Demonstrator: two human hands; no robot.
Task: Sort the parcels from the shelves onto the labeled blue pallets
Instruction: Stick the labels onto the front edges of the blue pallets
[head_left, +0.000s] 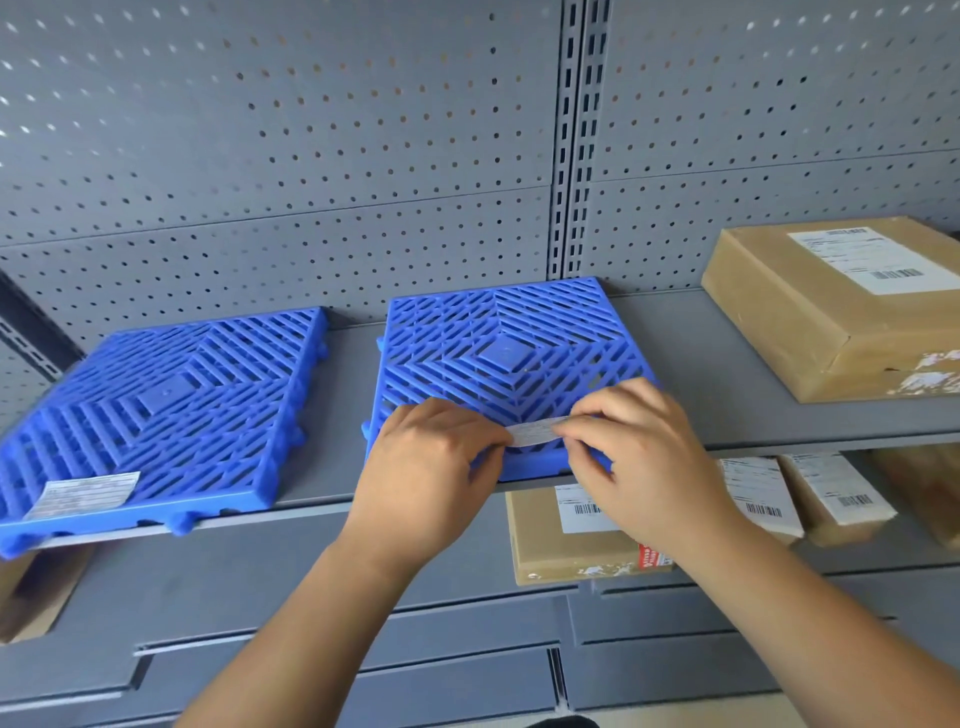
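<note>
My left hand (431, 467) and my right hand (639, 462) were both clenched on a white label strip (535, 433). The left pinched its left end and the right pinched its right end, so the strip was stretched between them. I held it just above the near edge of the right blue pallet (498, 343), and I could not tell whether it touched the plastic grid.

That pallet lay flat on the grey shelf (727, 395), with its near edge at the shelf's front lip. Beside it to the left, with a gap between, lay the left blue pallet (166, 405). It carried a printed label (83, 493) on its near left corner and overhung the shelf front a little.

To the right on the same shelf, well apart from the pallets, sat a large brown parcel (831, 312) with a barcode sticker on top. On the lower shelf (909, 558), below my right hand, lay a flat brown parcel (571, 545), partly hidden by my wrist. Two smaller parcels (831, 499) lay to its right, each with a white barcode label. Behind everything rose the grey pegboard back panel (260, 156), split by a slotted upright (571, 156).
</note>
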